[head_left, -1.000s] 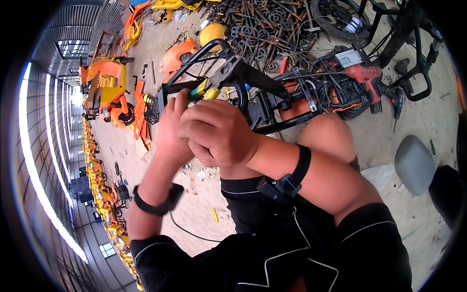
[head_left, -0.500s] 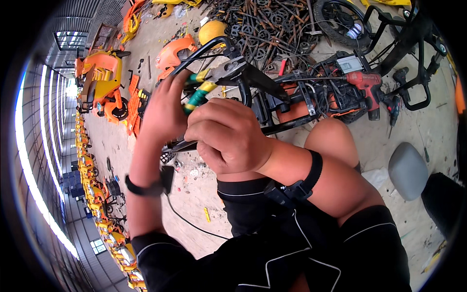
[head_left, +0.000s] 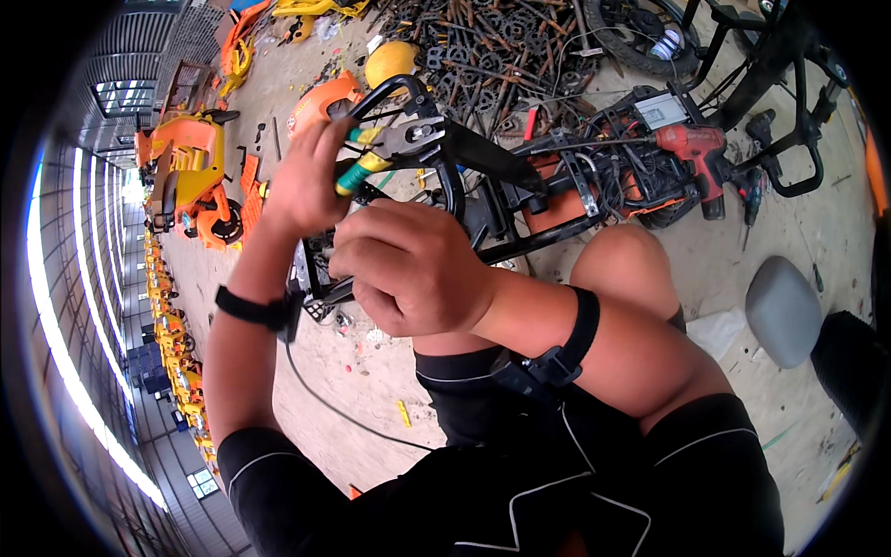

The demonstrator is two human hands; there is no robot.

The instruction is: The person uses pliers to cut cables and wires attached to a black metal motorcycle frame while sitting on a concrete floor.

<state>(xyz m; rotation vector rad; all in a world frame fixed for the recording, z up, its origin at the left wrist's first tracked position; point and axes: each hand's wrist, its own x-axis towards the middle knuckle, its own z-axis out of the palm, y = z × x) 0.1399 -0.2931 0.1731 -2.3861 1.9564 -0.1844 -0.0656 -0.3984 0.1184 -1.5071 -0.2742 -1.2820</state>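
My left hand is closed around pliers with green and yellow handles. Their metal jaws point right, over the bent black tube of a stripped scooter frame; whether they touch it I cannot tell. Just below the handles my right hand is curled into a fist, back of the hand up. What its fingers hold, if anything, is hidden. Black straps sit on both forearms, and a thin cable runs from the left one.
A red cordless drill rests on the frame's wiring. Behind lies a heap of rusty metal parts beside a wheel. An orange-yellow scooter stands at the left. A grey rounded pad lies at the right.
Both hands and the pliers have shifted left in view, the left hand slightly up. My right fist has moved a little away from the pliers' handles. The view has tilted slightly.
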